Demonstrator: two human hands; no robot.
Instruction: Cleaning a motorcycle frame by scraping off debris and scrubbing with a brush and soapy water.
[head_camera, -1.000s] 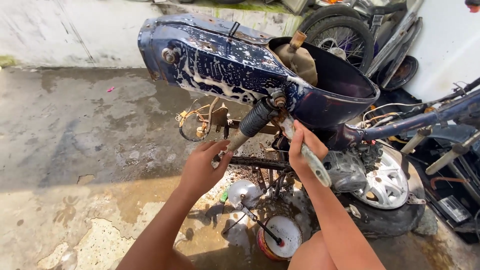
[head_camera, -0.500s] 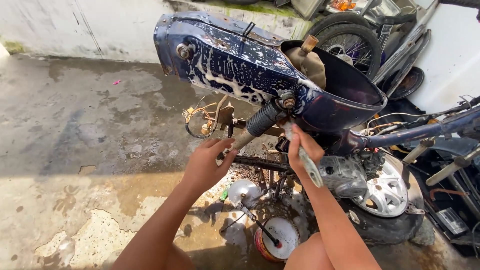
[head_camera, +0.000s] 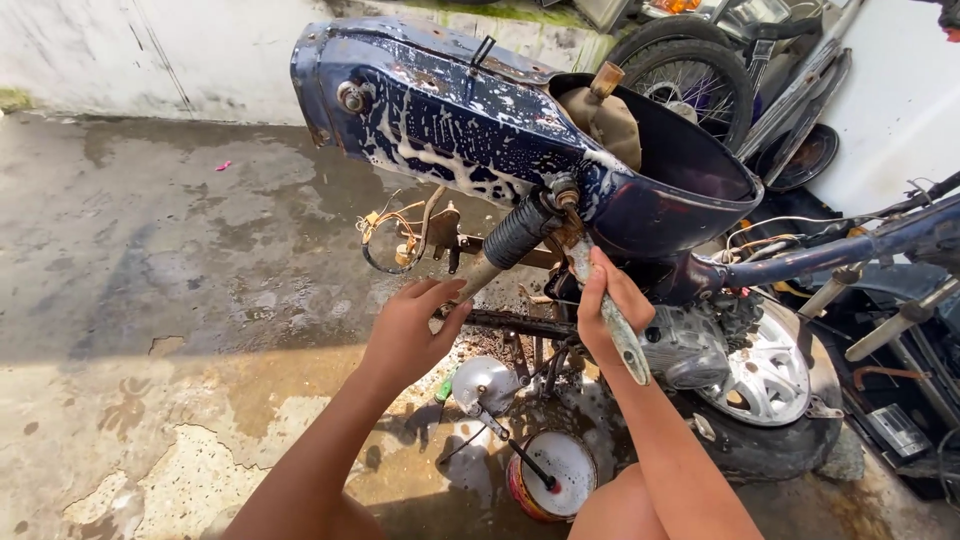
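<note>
The right hand (head_camera: 608, 305) is closed around the grey handle of a brush (head_camera: 608, 312), fingers wrapped over the shaft, with the handle's free end sticking out below and to the right of the fist and the working end running up and left from the grip to the joint where the black ribbed shock absorber (head_camera: 517, 232) meets the dark blue motorcycle frame (head_camera: 450, 110). The bristles themselves are hidden behind that joint, so their contact cannot be told. White soap foam streaks the blue body panel above and to the left of the grip. The left hand (head_camera: 408, 335) is open, fingers spread and slightly curled, holding nothing, its fingertips just beside the pale lower rod of the shock absorber, left of and a little below the gripping fist; whether they touch it cannot be told. Directly below the fist sit a small round metal part (head_camera: 486, 382) and, lower still, a tin of soapy water (head_camera: 552, 474) with a dark stick resting in it, on the wet concrete floor (head_camera: 160, 260). To the right of the grip lie the grey engine (head_camera: 682, 348) and a silver wheel (head_camera: 770, 372)
</note>
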